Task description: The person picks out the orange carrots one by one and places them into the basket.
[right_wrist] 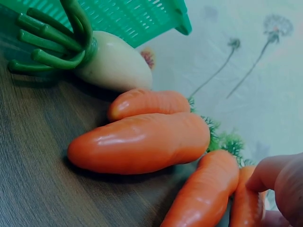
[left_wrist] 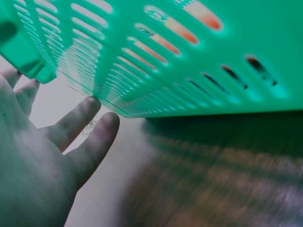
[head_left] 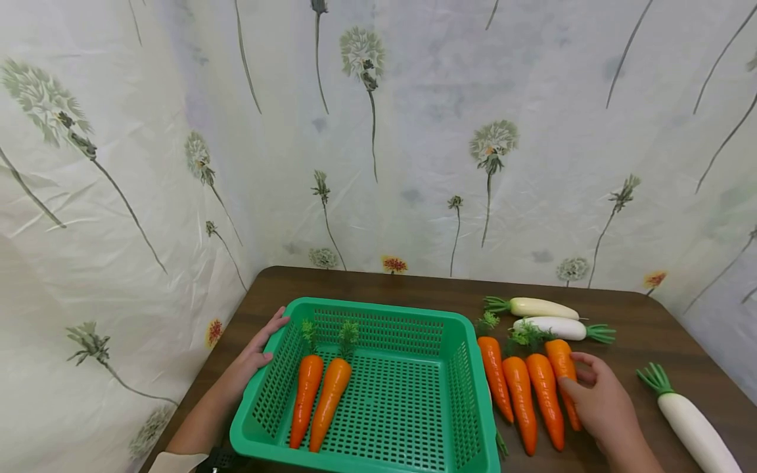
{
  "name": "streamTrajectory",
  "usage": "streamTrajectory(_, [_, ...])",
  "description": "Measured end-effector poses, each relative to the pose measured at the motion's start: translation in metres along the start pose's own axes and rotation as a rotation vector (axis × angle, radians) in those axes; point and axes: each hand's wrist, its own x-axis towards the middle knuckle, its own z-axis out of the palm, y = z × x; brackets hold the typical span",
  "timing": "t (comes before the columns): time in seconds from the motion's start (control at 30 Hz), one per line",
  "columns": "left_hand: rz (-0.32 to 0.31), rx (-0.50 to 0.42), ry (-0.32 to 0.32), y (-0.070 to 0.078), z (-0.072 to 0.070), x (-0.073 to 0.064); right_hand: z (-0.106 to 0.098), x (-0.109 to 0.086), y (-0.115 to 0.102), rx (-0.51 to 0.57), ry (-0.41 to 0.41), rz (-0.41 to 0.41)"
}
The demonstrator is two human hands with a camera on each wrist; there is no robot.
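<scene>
A pale backdrop (head_left: 414, 131) printed with dandelion stems closes in the far side and both flanks of the scene, and a dark wooden surface (head_left: 378, 286) fills the space in front of it. On the left half of the surface sits a green slotted plastic basket (head_left: 384, 315), its long side running left to right. Two orange toy carrots (head_left: 319, 397) lie inside it against the left wall, side by side and touching, their green tops pointing far. Near the right edge of the surface lies a large white toy radish (head_left: 694, 430), its green top toward the far side, well apart from the rest. Just right of the basket, four orange carrots (head_left: 520, 394) lie in a tight row with their tops far. Beyond them, two smaller white radishes (head_left: 547, 318) lie crosswise, one behind the other, their green ends pointing opposite ways. The left hand (head_left: 257, 355) rests with straight, relaxed fingers against the outside of the basket's left wall, the thumb at the rim; the left wrist view shows the fingers (left_wrist: 78, 123) spread flat beside the slotted wall. The right hand (head_left: 597, 401) curls over the rightmost carrot (head_left: 562, 368) of the row and grips it between thumb and fingers.
</scene>
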Motion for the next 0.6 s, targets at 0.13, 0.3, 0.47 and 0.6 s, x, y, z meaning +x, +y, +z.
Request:
streamTrajectory(0.13, [0.001, -0.002, -0.001, -0.0007, -0.0003, 0.0000, -0.0002, -0.0003, -0.0003, 0.022, -0.003, 0.002])
streamTrajectory(0.3, [0.001, -0.012, -0.003, -0.0015, -0.0003, -0.0006, 0.0011, -0.0019, -0.0001, 0.062, 0.003, -0.010])
streamTrajectory(0.47, [0.006, -0.013, -0.003, -0.0025, -0.0007, -0.0005, 0.0018, -0.0034, -0.0002, 0.080, 0.018, -0.014])
streamTrajectory(0.6, [0.006, -0.016, -0.005, -0.0022, -0.0005, -0.0007, 0.0027, -0.0050, -0.0008, 0.093, 0.037, -0.008])
